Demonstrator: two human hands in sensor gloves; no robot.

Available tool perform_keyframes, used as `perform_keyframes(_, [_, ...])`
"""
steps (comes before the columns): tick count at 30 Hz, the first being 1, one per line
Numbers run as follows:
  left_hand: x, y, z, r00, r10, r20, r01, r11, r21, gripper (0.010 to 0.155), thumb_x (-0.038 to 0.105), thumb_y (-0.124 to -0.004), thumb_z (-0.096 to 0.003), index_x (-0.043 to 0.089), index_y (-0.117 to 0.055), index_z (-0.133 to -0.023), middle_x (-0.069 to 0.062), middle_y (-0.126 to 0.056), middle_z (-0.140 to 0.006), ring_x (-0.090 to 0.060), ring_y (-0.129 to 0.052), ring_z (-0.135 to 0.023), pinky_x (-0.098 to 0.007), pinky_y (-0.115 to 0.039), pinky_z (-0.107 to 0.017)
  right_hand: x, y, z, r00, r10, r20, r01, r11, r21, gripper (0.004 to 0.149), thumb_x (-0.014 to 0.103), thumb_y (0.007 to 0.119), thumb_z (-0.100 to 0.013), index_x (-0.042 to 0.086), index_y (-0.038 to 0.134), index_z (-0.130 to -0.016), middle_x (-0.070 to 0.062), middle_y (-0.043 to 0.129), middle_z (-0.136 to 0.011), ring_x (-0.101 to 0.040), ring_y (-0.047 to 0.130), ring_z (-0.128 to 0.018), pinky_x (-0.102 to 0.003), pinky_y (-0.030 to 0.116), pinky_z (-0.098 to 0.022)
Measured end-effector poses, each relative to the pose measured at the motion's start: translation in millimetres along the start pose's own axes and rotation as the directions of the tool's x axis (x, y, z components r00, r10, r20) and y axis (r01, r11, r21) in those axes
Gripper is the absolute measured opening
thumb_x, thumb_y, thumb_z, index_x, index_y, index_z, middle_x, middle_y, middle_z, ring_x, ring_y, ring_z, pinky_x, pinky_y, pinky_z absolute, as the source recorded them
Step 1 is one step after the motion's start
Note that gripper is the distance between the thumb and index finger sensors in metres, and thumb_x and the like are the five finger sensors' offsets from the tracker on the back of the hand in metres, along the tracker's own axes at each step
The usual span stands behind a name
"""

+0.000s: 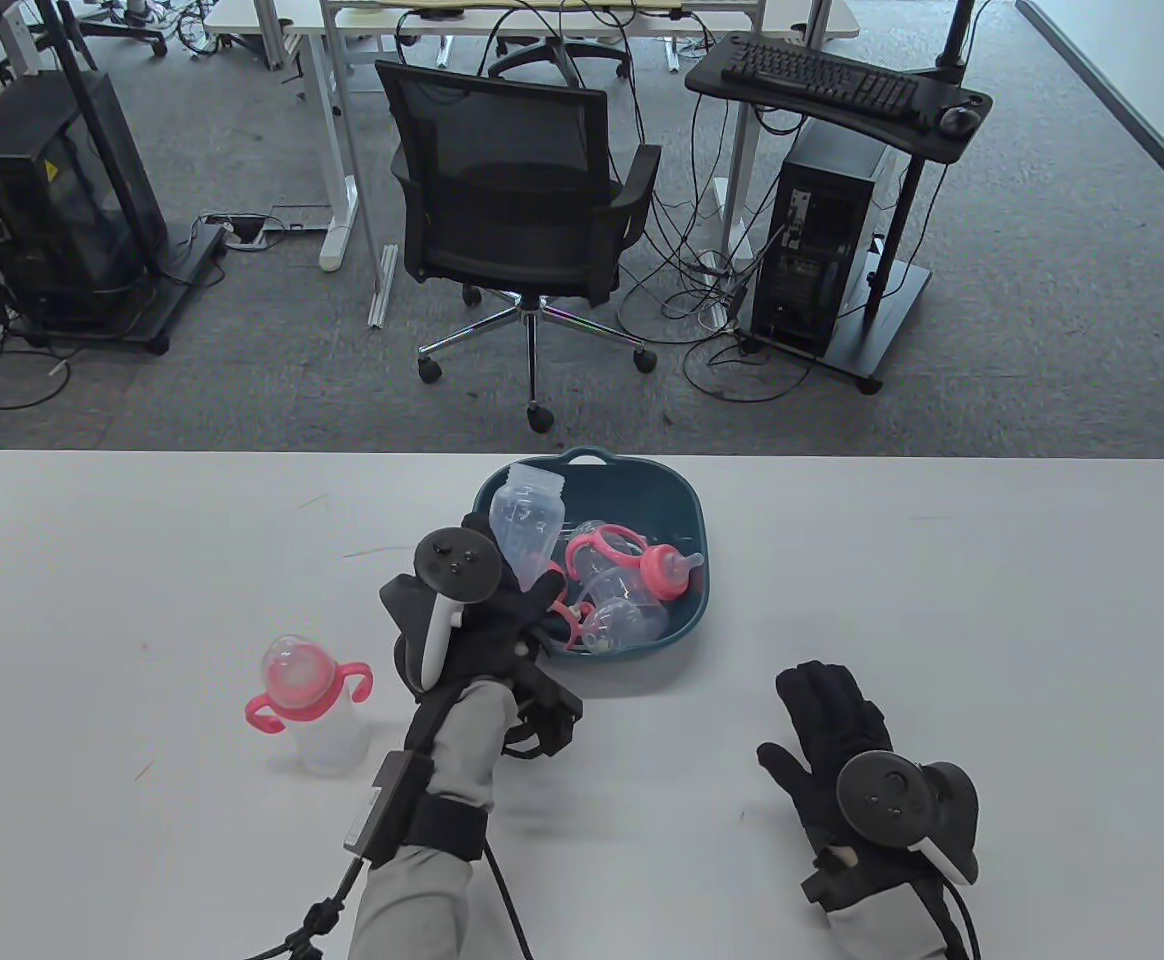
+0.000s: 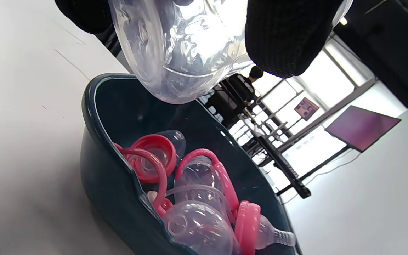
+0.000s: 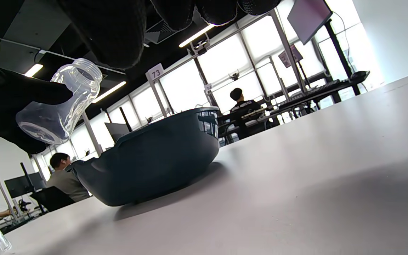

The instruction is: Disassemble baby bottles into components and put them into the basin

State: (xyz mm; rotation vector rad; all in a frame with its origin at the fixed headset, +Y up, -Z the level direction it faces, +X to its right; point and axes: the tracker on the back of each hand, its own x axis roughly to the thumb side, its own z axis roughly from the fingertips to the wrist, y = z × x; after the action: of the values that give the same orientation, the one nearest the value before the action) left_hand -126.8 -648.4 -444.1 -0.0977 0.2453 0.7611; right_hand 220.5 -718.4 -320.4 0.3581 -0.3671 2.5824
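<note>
My left hand (image 1: 502,590) grips a clear empty bottle body (image 1: 527,520) and holds it over the left side of the dark teal basin (image 1: 687,500). Seen from the left wrist, the bottle body (image 2: 175,46) hangs above the basin (image 2: 97,170), which holds pink handle rings, clear bottles and a pink collar with a teat. My right hand (image 1: 827,715) lies flat and open on the table, right of the basin, holding nothing. An assembled bottle (image 1: 312,705) with pink handles and a clear cap stands at the left. From the right wrist I see the bottle body (image 3: 60,102) above the basin (image 3: 154,159).
The white table (image 1: 992,600) reaches its far edge just behind the basin. Beyond it stand an office chair (image 1: 522,210), a computer tower (image 1: 822,240) and a keyboard stand (image 1: 832,80) on the carpet.
</note>
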Motion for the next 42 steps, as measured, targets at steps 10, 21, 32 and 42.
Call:
perform_keyframes(10, [13, -3, -30, 0.968, -0.222, -0.113, 0.226, 0.974, 0.019, 0.090, 0.055, -0.076, -0.0485, 0.030, -0.016, -0.110, -0.003, -0.032, -0.114, -0.035, -0.062, -0.104, -0.057, -0.060, -0.068, -2, -2, 0, 1.000, 0.007, -0.013, -0.007, 1.000, 0.000, 0.070, 0.036, 0.080, -0.053, 0.014, 0.047, -0.110, -0.017, 0.042, -0.116, -0.045, 0.038, -0.106, -0.068, 0.039, -0.068])
perform_keyframes(21, [28, -22, -52, 0.947, -0.284, -0.148, 0.285, 0.958, -0.018, 0.088, 0.057, -0.073, -0.0500, 0.029, -0.016, -0.111, -0.004, -0.033, -0.114, -0.037, -0.065, -0.103, -0.055, -0.062, -0.067, -5, -5, 1, 0.999, -0.004, -0.039, 0.004, 1.000, -0.005, 0.069, 0.036, 0.080, -0.053, 0.014, 0.047, -0.110, -0.017, 0.042, -0.116, -0.045, 0.038, -0.106, -0.068, 0.039, -0.069])
perform_keyframes(32, [21, -38, -70, 0.923, -0.300, -0.241, 0.297, 0.954, -0.050, 0.086, 0.056, -0.069, -0.0520, 0.027, -0.014, -0.111, -0.007, -0.030, -0.113, -0.039, -0.063, -0.102, -0.056, -0.062, -0.067, -9, -7, 2, 0.998, 0.001, -0.061, -0.002, 1.000, -0.005, 0.069, 0.036, 0.080, -0.053, 0.014, 0.047, -0.110, -0.017, 0.041, -0.116, -0.045, 0.037, -0.106, -0.069, 0.038, -0.069])
perform_keyframes(42, [26, -44, -70, 0.919, -0.336, -0.208, 0.333, 0.942, -0.048, 0.083, 0.054, -0.071, -0.0524, 0.029, -0.018, -0.111, -0.006, -0.029, -0.114, -0.039, -0.050, -0.108, -0.055, -0.054, -0.073, -11, -7, 2, 0.997, -0.005, -0.074, 0.005, 1.000, -0.001, 0.069, 0.036, 0.079, -0.053, 0.014, 0.047, -0.110, -0.017, 0.041, -0.116, -0.045, 0.037, -0.106, -0.069, 0.037, -0.069])
